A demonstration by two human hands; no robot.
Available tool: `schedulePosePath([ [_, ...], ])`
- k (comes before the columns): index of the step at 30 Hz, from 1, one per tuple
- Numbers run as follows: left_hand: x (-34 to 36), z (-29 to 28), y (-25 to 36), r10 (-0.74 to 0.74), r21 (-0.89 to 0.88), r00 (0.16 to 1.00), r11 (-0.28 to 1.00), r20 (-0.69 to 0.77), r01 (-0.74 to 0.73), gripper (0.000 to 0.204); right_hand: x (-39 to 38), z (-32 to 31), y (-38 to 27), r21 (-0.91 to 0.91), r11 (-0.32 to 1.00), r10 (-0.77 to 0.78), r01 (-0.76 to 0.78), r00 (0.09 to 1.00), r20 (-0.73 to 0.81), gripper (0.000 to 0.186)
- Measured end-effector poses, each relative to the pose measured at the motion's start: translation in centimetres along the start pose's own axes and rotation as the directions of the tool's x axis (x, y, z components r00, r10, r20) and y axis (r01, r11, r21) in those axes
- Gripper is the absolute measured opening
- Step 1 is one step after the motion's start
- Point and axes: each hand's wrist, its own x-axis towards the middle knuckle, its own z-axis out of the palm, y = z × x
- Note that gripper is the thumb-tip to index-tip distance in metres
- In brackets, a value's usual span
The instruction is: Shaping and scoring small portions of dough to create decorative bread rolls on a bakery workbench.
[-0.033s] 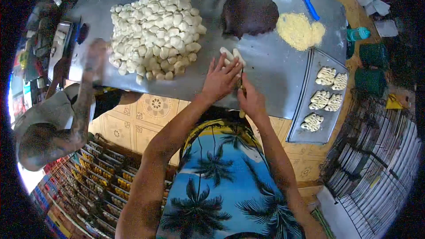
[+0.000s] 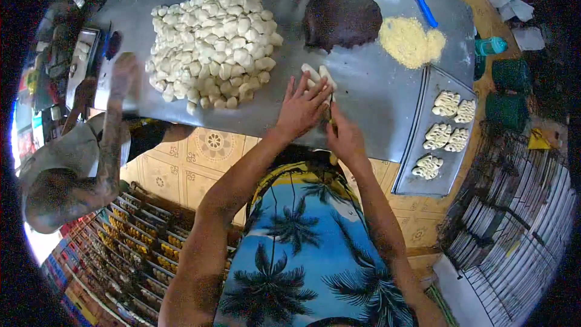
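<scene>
My left hand [image 2: 304, 106] lies with fingers spread on the steel table [image 2: 375, 103], its fingertips on two small white dough pieces [image 2: 319, 74]. My right hand [image 2: 346, 136] is just to its right at the table's near edge, fingers closed around a small thin tool [image 2: 331, 116] that is mostly hidden. A big heap of white dough pieces [image 2: 212, 36] sits to the left of my hands. Beyond them lies a dark brown lump [image 2: 342, 15].
A yellow crumb pile [image 2: 411, 41] and a blue-handled knife [image 2: 423, 7] lie at the far right. A metal tray [image 2: 417, 139] holds several shaped pastries [image 2: 446, 103]. Another person's arm [image 2: 112, 127] reaches to the table's left edge. Wire racks [image 2: 520, 218] are stacked on the right.
</scene>
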Motion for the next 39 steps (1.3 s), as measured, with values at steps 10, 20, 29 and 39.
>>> schedulePosePath([
  [10, 1.2, -0.2, -0.7, -0.097, -0.03, 0.995, 0.995, -0.034, 0.096, 0.05, 3.7, 0.6, -1.6, -0.05, 0.999, 0.006, -0.005, 1.0, 0.017, 0.062],
  [20, -0.4, -0.1, 0.0, -0.078, 0.001, 0.992, 0.997, -0.103, 0.079, 0.048, 0.2, 0.2, -1.1, -0.041, 0.999, -0.026, 0.032, 0.991, 0.13, 0.064],
  [29, 1.5, 0.1, -1.5, -0.179, -0.081, 0.981, 0.982, -0.072, 0.173, 0.046, 5.0, -0.3, -3.7, -0.085, 0.994, -0.062, 0.065, 0.998, 0.031, 0.061],
  [39, -0.9, -0.1, -0.5, -0.135, -0.065, 0.983, 0.99, -0.122, 0.128, 0.045, 0.8, 1.3, -1.2, -0.006, 0.999, 0.036, -0.035, 0.996, 0.08, 0.062],
])
